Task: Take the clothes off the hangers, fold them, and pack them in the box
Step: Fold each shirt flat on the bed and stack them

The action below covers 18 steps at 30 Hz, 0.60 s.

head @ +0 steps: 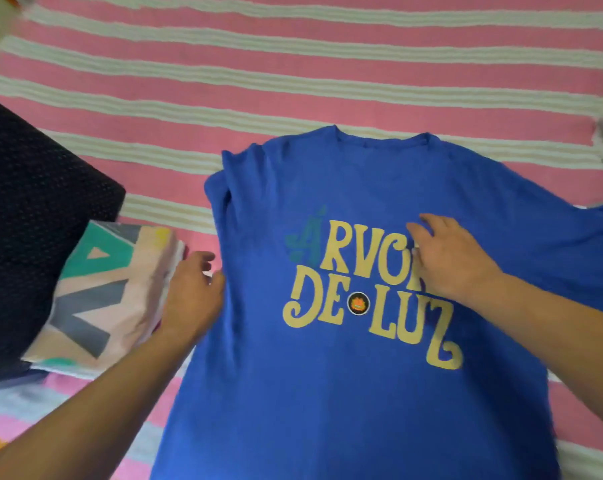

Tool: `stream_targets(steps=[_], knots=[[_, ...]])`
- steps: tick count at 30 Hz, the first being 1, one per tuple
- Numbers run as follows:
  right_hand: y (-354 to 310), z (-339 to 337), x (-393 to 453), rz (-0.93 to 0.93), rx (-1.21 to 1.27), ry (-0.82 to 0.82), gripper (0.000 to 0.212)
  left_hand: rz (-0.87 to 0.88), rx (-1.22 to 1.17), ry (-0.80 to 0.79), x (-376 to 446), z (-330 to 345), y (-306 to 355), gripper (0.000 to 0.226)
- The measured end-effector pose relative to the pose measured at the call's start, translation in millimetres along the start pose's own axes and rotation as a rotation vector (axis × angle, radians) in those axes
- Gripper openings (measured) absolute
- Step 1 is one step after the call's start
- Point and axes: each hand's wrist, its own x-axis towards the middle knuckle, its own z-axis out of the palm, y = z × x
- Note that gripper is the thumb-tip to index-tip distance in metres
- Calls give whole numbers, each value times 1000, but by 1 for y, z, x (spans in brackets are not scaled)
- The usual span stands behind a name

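Blue cotton T-shirt (pixel 345 393) with yellow lettering, flat on pink-and-white striped woven bedcover (pixel 293 81).
Right hand (pixel 452 261) presses print, fingers straight; left hand (pixel 189 299) loosely curled at shirt's left edge, holding nothing visible.

A T-shirt (pixel 362 393) is spread flat on the bed (pixel 293 81), collar at the far side. To its left a folded garment (pixel 95 296) is laid, just beside it. Farther left, a mesh-covered object (pixel 33 209) is partly overlapped by that garment.
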Motion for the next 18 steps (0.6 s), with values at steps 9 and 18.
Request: stream_targets(steps=[9, 18], knots=[[-180, -2, 106, -8, 198, -233, 63, 12, -148, -227, 197, -15, 12, 27], [-205, -14, 109, 96, 15, -452, 68, 1, -210, -117, 135, -98, -23, 23]])
